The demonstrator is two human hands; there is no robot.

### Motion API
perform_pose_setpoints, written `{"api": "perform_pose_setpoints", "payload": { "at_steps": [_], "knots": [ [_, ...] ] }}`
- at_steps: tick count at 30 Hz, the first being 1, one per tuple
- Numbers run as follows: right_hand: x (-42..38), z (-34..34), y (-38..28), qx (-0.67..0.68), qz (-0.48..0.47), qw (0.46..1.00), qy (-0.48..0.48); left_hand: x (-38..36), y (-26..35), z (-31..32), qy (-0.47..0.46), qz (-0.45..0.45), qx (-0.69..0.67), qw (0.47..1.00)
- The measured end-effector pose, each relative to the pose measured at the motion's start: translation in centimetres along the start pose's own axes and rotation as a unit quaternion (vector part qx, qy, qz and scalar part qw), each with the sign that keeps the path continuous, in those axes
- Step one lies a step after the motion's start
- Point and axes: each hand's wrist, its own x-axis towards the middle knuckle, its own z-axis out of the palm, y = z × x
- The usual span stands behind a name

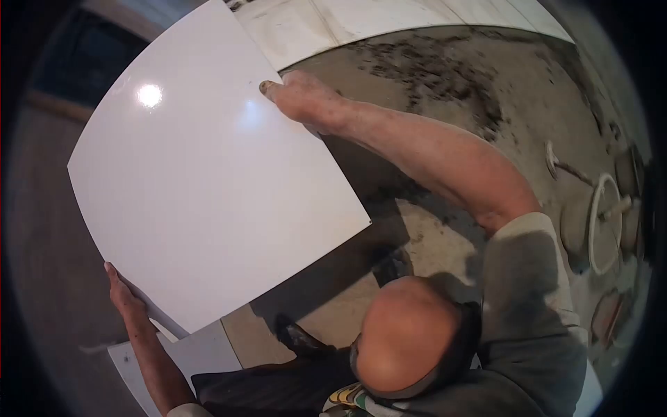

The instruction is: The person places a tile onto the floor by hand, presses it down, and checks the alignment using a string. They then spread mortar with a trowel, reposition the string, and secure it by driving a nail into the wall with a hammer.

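Note:
A large glossy white tile [201, 181] fills the left and middle of the view, held tilted above the floor. On its right edge, my right hand [302, 101] grips it, with the thumb on the glossy face and the other fingers hidden behind. At the lower left edge, my left hand [124, 292] is closed round the tile's side, its fingertips mostly out of sight behind it. Two bright reflections show on the tile's surface. Below its bottom corner lies another pale tile [201, 358], partly covered by my left forearm.
Pale laid tiles [389, 21] run along the top. Dark crumbly mortar [445, 73] lies on the grey floor. At the right are a bucket [606, 222] with a handle sticking out and a trowel-like tool [556, 163]. My knee [406, 333] shows at bottom centre.

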Motion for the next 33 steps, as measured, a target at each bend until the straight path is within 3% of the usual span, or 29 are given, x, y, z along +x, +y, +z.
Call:
{"api": "perform_pose_setpoints", "payload": {
  "at_steps": [2,6,10,13,14,15,16,18,21,23,24,26,29,31,32,33],
  "knots": [
    [-3.8,0.0,-0.4,-0.003,0.009,0.999,0.051,0.5,-2.1,-0.3,-0.046,-0.010,-0.012,0.999],
    [-3.5,-1.4,0.7,0.075,0.074,0.993,0.046,1.2,-2.8,3.3,-0.042,-0.048,0.072,0.995],
    [-4.1,-4.3,2.4,0.057,0.061,0.991,0.109,-0.6,-3.4,7.0,-0.086,-0.048,0.061,0.993],
    [-3.7,-3.9,5.1,0.030,0.045,0.988,0.146,0.3,-7.0,8.3,-0.168,-0.038,-0.022,0.985],
    [-3.4,-4.0,6.1,0.036,0.025,0.988,0.149,-0.2,-6.6,9.3,-0.069,-0.073,0.057,0.993],
    [-3.7,-4.1,6.5,0.067,0.043,0.988,0.131,-1.9,-6.6,9.7,-0.079,-0.033,0.037,0.996],
    [-4.4,-4.4,6.9,0.096,0.060,0.988,0.106,-2.4,-6.7,10.1,-0.044,-0.055,0.069,0.995],
    [-5.3,-4.3,8.5,0.056,0.063,0.986,0.144,-2.0,-8.3,10.0,-0.063,-0.026,0.040,0.997],
    [-7.0,-4.8,11.3,0.019,0.132,0.976,0.170,-5.2,-8.4,11.1,-0.041,-0.084,0.171,0.981],
    [-7.9,-5.4,14.1,0.032,0.178,0.965,0.188,-4.9,-11.9,11.1,-0.051,-0.075,0.159,0.983],
    [-9.7,-2.8,16.2,0.016,0.168,0.964,0.204,-3.1,-16.7,10.5,-0.087,-0.054,0.124,0.987],
    [-9.9,-3.0,17.9,0.004,0.170,0.965,0.199,-3.4,-17.1,11.2,-0.088,-0.055,0.148,0.984],
    [-8.6,-3.3,18.1,0.054,0.166,0.961,0.214,-3.0,-17.1,13.0,-0.104,-0.080,0.193,0.972],
    [-7.6,-4.9,13.2,0.046,0.167,0.959,0.225,-3.5,-16.1,14.6,-0.091,-0.004,0.113,0.989],
    [-8.5,-5.2,10.9,0.041,0.174,0.960,0.214,-3.1,-15.0,15.2,-0.093,-0.097,0.129,0.983],
    [-9.1,-5.3,8.1,0.125,0.183,0.958,0.185,-2.1,-15.7,15.4,-0.108,-0.086,0.113,0.984]
  ]
}}
